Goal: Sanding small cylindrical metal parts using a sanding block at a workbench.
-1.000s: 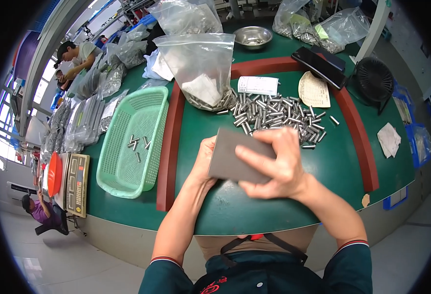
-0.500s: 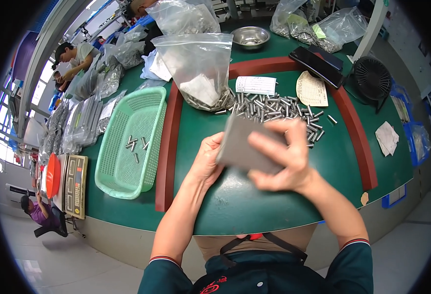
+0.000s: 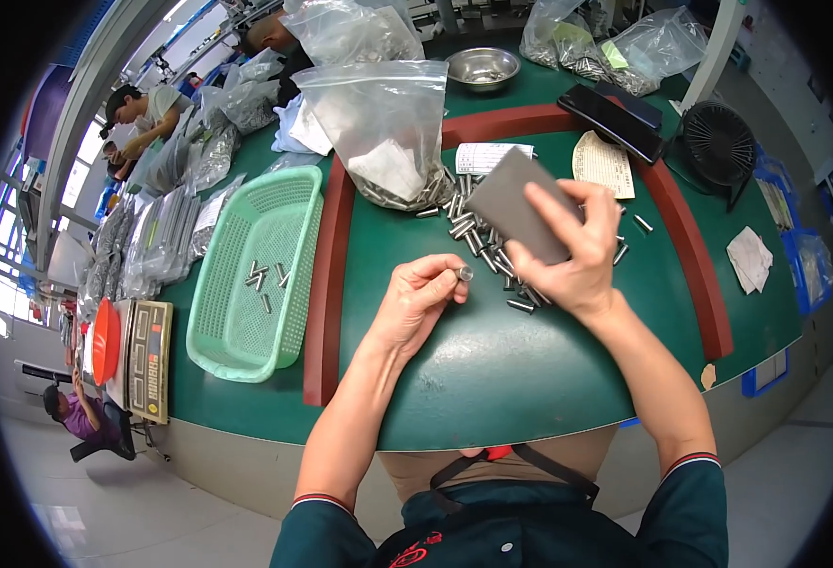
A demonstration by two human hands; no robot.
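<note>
My left hand (image 3: 416, 301) is closed, with a short metal pin (image 3: 465, 274) pinched between thumb and fingers, its round end showing. Up and to the right, my right hand (image 3: 582, 248) grips a flat grey rectangular pad (image 3: 516, 204), which looks like an abrasive pad. The pad is apart from the pin and hides part of a pile of loose metal pins (image 3: 465, 230) on the green table. A single pin (image 3: 521, 305) lies at the pile's near edge, just below my right hand.
A green plastic basket (image 3: 203, 322) with several pins stands left of a dark red rail (image 3: 322, 331). Behind are a clear bag of pins (image 3: 388, 123), a steel bowl (image 3: 484, 71), a phone (image 3: 610, 125) and a black fan (image 3: 715, 147). A scale (image 3: 156, 364) sits far left.
The pad was in front of my left fingers; now my right hand has carried it up and to the right, away from them. The pin in my left hand has come into sight.
</note>
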